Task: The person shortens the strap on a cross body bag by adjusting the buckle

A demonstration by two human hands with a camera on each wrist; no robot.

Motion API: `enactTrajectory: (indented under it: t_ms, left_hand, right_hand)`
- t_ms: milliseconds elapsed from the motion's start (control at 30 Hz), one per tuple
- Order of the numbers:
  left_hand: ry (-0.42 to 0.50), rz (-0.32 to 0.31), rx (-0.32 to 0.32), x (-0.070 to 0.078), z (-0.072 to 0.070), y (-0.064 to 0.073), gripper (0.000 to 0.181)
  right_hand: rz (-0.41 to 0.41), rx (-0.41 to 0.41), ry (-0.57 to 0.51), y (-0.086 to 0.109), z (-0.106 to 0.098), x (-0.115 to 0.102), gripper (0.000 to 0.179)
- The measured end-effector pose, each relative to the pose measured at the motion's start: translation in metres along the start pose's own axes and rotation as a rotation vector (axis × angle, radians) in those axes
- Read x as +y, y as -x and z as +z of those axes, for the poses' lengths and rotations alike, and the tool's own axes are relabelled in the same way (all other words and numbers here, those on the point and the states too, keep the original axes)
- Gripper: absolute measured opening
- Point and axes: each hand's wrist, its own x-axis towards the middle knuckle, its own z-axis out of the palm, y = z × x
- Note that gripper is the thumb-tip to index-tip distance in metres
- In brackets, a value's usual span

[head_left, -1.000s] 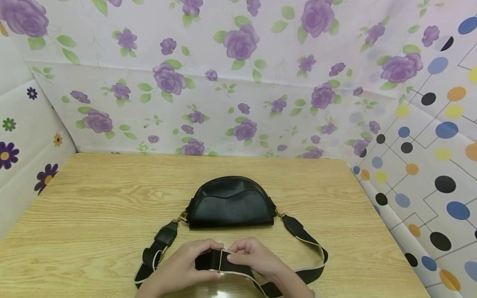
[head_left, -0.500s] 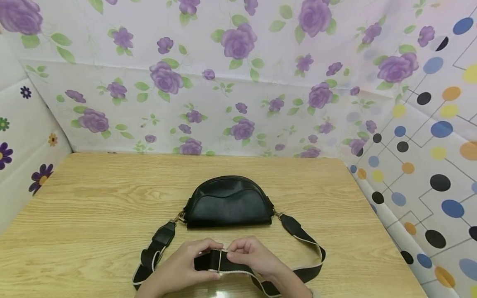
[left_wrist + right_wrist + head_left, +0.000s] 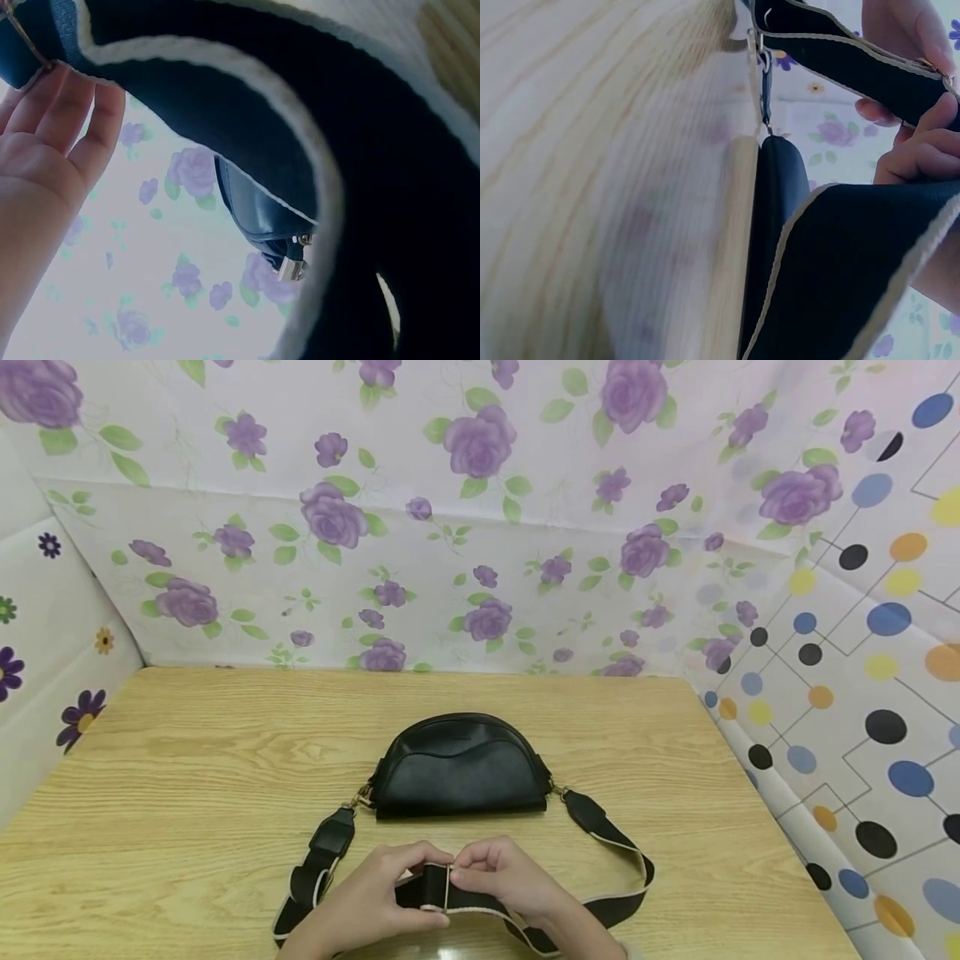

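A black half-moon handbag (image 3: 461,777) rests on the wooden table, its wide shoulder strap (image 3: 618,906) looping forward from both ends. This strap is black webbing with white edging. My left hand (image 3: 367,893) grips a folded stretch of it between thumb and fingers, beside a thin metal slider buckle (image 3: 447,889). Just right of the buckle, my right hand (image 3: 513,885) pinches the webbing, thumb in front. The two hands' fingertips nearly meet at the buckle's top. In the right wrist view, webbing (image 3: 855,67) runs up to the fingers. Loose webbing (image 3: 322,150) covers much of the left wrist view.
Metal clasps (image 3: 363,795) join the strap's leather end tabs (image 3: 332,832) to the bag. The wood-grain table (image 3: 187,760) is bounded by a floral sheet (image 3: 420,585) behind and a dotted sheet (image 3: 847,677) at the right.
The left hand, with the folded webbing and slider buckle, has shifted slightly right toward the right hand. The left strap section moved a little with it. The bag stays put.
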Motion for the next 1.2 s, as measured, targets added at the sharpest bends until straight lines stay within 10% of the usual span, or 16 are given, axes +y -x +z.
enactTrajectory:
  t_ms: [1200]
  left_hand:
    - [-0.034, 0.012, 0.057, 0.002, -0.004, 0.001, 0.04]
  right_hand:
    - [-0.028, 0.019, 0.04, 0.005, -0.009, 0.001, 0.035]
